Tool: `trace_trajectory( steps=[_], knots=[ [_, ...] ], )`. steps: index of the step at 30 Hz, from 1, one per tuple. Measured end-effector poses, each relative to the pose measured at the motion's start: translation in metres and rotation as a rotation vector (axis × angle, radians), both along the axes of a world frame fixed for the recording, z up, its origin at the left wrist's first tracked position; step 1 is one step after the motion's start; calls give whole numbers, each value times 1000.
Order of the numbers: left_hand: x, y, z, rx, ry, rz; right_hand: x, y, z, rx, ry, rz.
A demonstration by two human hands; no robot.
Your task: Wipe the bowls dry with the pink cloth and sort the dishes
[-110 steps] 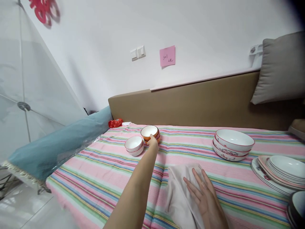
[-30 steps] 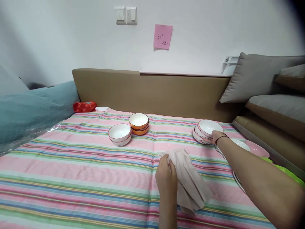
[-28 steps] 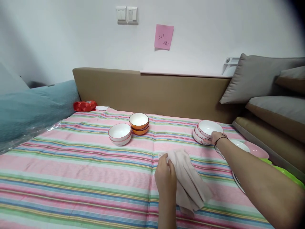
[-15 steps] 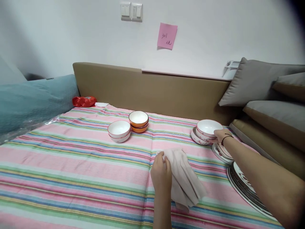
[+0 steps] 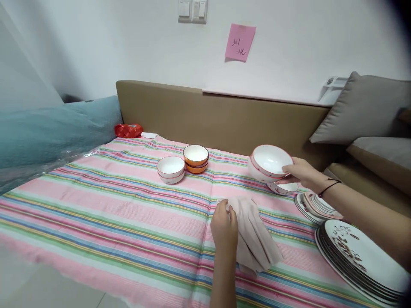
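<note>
My right hand (image 5: 296, 170) grips a pair of nested white bowls (image 5: 271, 159) with red rims, thumb at the rim and fingers beneath. They are raised and slightly tilted over another white bowl (image 5: 283, 188) with a red floral pattern, which they partly hide. On the striped cloth, my left hand (image 5: 224, 217) has its fingers curled at the upper left edge of a crumpled pale pink cloth (image 5: 257, 239). Two stacked white bowls (image 5: 171, 170) stand further left, beside a stack of orange bowls (image 5: 195, 159) with white insides.
Small plates (image 5: 316, 207) and a stack of large floral plates (image 5: 362, 256) lie at the right, under my right forearm. Grey cushions (image 5: 340, 109) border that side. A brown headboard (image 5: 160, 112) closes the back. A red package (image 5: 129, 130) sits at the far left corner.
My right hand has lifted the nested bowls off the floral bowl and moved them left. My left hand stays at the pale pink cloth. The view has shifted somewhat.
</note>
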State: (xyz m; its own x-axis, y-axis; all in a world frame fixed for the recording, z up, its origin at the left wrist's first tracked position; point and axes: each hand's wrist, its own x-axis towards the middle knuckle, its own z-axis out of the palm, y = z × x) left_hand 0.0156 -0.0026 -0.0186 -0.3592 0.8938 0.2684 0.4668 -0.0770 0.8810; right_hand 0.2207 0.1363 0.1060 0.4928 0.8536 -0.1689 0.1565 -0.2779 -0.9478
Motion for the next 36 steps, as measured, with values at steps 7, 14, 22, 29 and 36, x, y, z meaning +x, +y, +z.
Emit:
trace_trajectory(
  steps=[7,14,22,29,36],
  knots=[
    [-7,1,-5,45,-85,127,-88,-15,-51,-133,212,335],
    [-14,-1,-10,23,-152,149,-134,0,-87,-117,232,353],
    [-9,-20,-8,-55,-214,115,-112,44,-97,-145,212,234],
    [2,-32,6,-109,-308,52,-104,85,-104,-159,223,144],
    [13,-32,4,-135,-326,16,-119,108,-119,-130,175,164]
  ],
)
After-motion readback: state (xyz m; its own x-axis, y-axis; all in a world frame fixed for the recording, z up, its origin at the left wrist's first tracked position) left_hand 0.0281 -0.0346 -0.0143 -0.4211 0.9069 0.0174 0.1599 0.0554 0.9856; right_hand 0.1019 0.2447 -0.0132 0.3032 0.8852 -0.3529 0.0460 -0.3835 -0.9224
